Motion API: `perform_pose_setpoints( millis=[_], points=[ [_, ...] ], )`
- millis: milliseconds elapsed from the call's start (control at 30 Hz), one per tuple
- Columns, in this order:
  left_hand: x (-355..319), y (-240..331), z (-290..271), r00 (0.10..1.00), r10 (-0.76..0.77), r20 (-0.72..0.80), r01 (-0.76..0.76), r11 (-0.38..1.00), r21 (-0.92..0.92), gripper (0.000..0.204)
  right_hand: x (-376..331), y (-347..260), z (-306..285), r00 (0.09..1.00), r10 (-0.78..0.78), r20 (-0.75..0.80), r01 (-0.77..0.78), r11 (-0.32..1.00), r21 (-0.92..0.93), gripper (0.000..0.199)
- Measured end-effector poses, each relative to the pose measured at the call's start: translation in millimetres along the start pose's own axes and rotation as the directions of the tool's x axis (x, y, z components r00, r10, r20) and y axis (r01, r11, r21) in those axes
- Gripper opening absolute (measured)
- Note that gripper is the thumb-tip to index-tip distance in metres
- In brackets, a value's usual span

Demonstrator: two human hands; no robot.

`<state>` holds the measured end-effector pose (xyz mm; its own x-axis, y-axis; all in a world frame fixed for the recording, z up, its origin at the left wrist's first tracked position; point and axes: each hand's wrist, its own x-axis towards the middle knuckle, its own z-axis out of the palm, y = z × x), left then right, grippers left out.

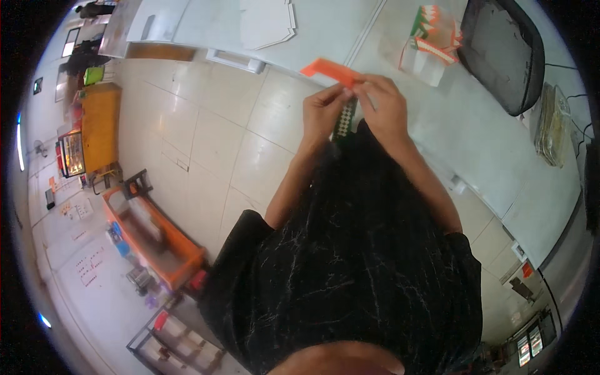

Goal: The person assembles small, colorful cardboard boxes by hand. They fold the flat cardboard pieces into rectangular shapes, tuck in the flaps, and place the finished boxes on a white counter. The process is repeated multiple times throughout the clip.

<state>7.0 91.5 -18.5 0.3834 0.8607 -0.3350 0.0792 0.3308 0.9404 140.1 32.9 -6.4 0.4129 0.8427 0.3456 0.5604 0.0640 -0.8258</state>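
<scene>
Just in front of my body I hold a piece of folded card between both hands. Its orange part (331,70) sticks out to the upper left above my fingers, and a green part with a pale pattern (344,119) hangs below them. My left hand (322,115) pinches the card between thumb and fingertips at its lower side. My right hand (384,103) grips its right end with bent fingers. The two hands nearly touch. My fingers hide the middle of the card, so its full shape does not show.
On the white table (350,28) lie flat white card sheets (267,25). Orange, green and white cartons (431,53) stand right of them, beside a black-rimmed grey object (503,50). Clear plastic packs (551,128) lie farther right. An orange bin (178,231) stands at the left.
</scene>
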Motion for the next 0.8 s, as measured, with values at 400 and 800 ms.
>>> perform_pose_setpoints(
  millis=[400, 800],
  points=[
    [1.8, -16.9, 1.7, 0.999, 0.024, 0.048, -0.02, 0.997, -0.075, 0.028, -12.9, 15.1, 6.4, 0.991, -0.125, -0.044, 0.123, 0.992, -0.038, 0.015],
    [-2.8, -1.0, 9.9, 0.962, 0.272, 0.0, -0.226, 0.802, 0.553, 0.016, -17.8, 21.0, -0.9, 0.992, -0.088, 0.088, 0.093, 0.994, -0.049, 0.026]
  ],
)
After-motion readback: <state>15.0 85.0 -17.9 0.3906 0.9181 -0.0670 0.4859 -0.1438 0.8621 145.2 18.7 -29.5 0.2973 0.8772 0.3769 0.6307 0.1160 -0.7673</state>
